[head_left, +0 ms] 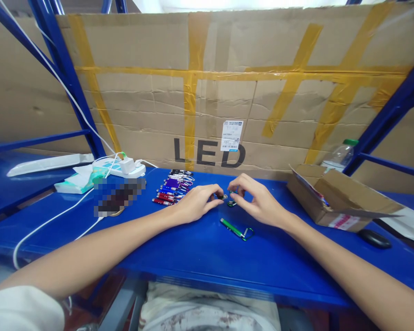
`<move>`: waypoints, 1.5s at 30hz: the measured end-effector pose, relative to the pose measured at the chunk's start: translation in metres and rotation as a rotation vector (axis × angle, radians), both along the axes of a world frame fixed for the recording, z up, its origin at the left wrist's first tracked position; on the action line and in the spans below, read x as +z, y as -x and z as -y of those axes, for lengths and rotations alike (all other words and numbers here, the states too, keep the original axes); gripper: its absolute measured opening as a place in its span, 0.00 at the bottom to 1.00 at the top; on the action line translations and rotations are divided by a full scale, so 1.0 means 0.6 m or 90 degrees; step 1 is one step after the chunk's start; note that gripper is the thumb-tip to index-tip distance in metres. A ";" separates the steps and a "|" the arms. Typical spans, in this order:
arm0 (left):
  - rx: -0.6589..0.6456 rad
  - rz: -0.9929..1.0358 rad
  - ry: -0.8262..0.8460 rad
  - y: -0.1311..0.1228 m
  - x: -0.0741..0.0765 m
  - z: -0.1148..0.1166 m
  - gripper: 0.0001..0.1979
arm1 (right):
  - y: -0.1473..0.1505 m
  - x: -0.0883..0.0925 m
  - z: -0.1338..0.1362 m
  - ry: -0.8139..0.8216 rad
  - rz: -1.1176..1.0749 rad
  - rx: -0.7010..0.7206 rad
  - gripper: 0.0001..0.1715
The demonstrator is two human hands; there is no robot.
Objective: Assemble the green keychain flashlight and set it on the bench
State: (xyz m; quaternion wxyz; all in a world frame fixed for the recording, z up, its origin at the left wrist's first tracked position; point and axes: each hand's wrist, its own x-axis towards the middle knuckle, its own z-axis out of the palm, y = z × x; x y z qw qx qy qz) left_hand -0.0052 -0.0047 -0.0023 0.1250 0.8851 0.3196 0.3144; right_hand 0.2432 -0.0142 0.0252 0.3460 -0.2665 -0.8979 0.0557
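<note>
My left hand [197, 202] is closed in a pinch on a small dark item with a metal ring [225, 196] at its end. Just to its right, my right hand [253, 197] pinches a small green piece, mostly hidden by the fingers. A dark green clip [231, 203] shows between the hands, close to the right thumb. Nearer the front lies a green pen-shaped light [232, 227] with a green carabiner [248, 234]. Left of my left hand is a row of several similar lights [172, 186] in black, silver, purple, blue and red.
An open cardboard box [317, 202] stands at the right, with a black mouse [374, 239] before it and a bottle [343, 154] behind. A power strip [129, 169], tissue pack [77, 181] and white cables occupy the left. Cardboard [141, 105] walls the back.
</note>
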 end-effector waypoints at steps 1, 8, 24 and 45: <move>0.003 0.010 0.011 0.000 0.000 0.000 0.07 | 0.001 0.000 0.002 0.003 0.019 0.005 0.06; 0.020 0.045 0.042 0.000 -0.001 -0.003 0.07 | 0.004 0.002 0.005 0.040 0.010 -0.010 0.08; 0.100 0.157 0.110 -0.005 0.005 -0.009 0.08 | -0.003 -0.034 -0.024 0.041 0.267 -0.018 0.14; 0.070 0.144 0.239 -0.005 -0.019 -0.020 0.10 | -0.009 -0.029 -0.028 0.024 0.241 -0.056 0.14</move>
